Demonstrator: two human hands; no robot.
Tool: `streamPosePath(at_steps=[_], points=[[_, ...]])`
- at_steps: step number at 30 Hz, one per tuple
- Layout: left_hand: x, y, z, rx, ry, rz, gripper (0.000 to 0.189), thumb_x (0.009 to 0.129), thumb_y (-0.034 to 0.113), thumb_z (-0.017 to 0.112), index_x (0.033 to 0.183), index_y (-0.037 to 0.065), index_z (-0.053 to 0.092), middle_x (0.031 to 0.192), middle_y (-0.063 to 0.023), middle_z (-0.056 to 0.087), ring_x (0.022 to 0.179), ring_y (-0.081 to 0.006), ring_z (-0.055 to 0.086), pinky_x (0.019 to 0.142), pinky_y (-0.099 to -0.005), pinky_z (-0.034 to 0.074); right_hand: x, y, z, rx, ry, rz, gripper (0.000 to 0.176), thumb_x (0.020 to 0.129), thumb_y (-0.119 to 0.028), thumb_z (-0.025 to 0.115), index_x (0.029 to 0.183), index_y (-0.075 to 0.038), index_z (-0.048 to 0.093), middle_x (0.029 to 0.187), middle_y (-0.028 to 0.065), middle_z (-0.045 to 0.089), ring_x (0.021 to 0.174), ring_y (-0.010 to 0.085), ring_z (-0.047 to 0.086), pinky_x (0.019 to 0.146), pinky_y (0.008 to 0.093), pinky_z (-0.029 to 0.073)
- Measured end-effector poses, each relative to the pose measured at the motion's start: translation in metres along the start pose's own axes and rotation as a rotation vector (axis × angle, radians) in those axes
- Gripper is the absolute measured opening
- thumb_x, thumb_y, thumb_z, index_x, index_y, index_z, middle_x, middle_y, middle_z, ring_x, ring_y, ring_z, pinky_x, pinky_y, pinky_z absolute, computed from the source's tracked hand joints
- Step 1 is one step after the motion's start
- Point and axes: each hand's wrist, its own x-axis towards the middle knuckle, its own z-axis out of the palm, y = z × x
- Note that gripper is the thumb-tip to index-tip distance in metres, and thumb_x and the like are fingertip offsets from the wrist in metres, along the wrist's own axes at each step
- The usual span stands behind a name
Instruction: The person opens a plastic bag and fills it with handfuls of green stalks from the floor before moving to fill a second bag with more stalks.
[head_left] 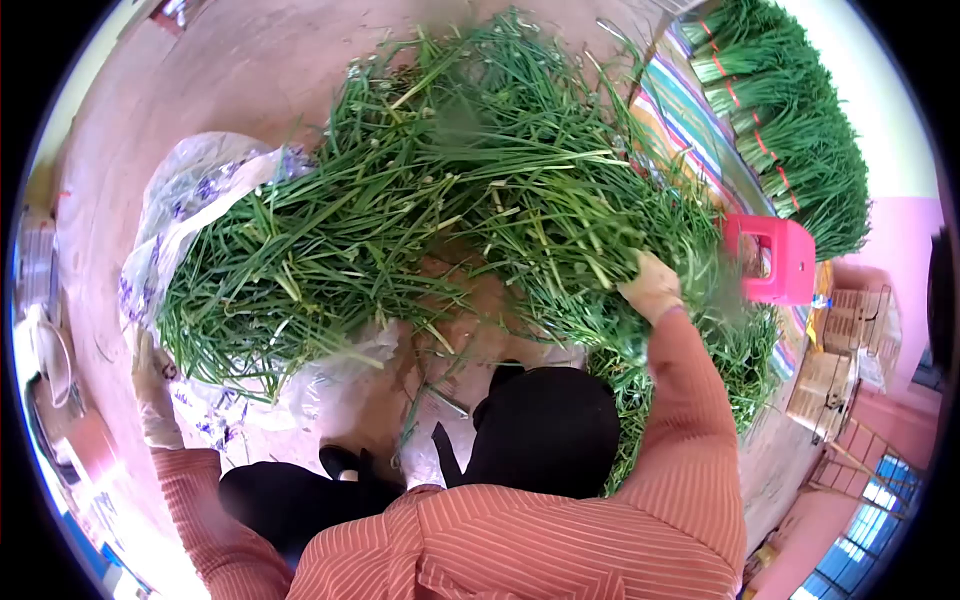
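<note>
My left hand (155, 390), in a pale glove, is at the lower left edge of a clear plastic sheet (165, 225) with purple print, its fingers closed on that edge. A heap of long, thin green chive-like stalks (290, 260) lies on the sheet. Farther right, my gloved right hand (652, 287) is closed on some loose green stalks (590, 235) at the near side of a larger pile (500, 110). Blurred greenery surrounds that hand, and its fingertips are partly hidden.
A pink plastic stool (800, 262) stands right of the pile, by a striped mat (690, 115). Bundles tied with red bands (790, 130) line the wall. Wicker-like boxes (825, 390) are at the right. My knees are close to the pile.
</note>
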Motion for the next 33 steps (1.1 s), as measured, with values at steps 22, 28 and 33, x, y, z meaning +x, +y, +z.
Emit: streamPosePath(at_steps=[22,28,33], points=[[-0.08,0.054,-0.015,-0.225,0.022,0.375,0.037,0.09,0.024,0.047,0.119,0.004,0.056,0.066,0.0055,0.046,0.059,-0.0014,0.039,0.052,-0.0176,0.029,-0.049,-0.491,-0.054,0.102,-0.8,-0.681,0.049,0.066,-0.03,0.072,0.103,0.0,0.061,0.091,0.0143,0.064,0.081,0.023,0.06,0.073,0.0349,0.047],[-0.085,0.033,-0.029,-0.164,-0.1,0.192,0.026,0.09,0.021,0.052,0.103,0.001,0.061,0.081,0.0037,0.055,0.07,-0.0037,0.045,0.062,-0.0192,0.037,-0.026,-0.643,0.02,0.918,-0.727,-0.559,0.057,0.081,-0.039,0.055,0.125,-0.003,0.047,0.129,0.0171,0.046,0.115,0.0294,0.046,0.095,0.0368,0.039],[-0.062,0.007,-0.042,-0.109,-0.018,0.114,0.035,0.09,0.029,0.052,0.11,0.001,0.059,0.082,0.0038,0.053,0.073,-0.006,0.045,0.063,-0.0212,0.037,-0.08,-0.62,0.038,0.366,-0.343,-1.068,0.075,0.083,-0.055,0.046,0.138,-0.007,0.029,0.138,0.0225,0.033,0.125,0.0321,0.038,0.103,0.039,0.031]])
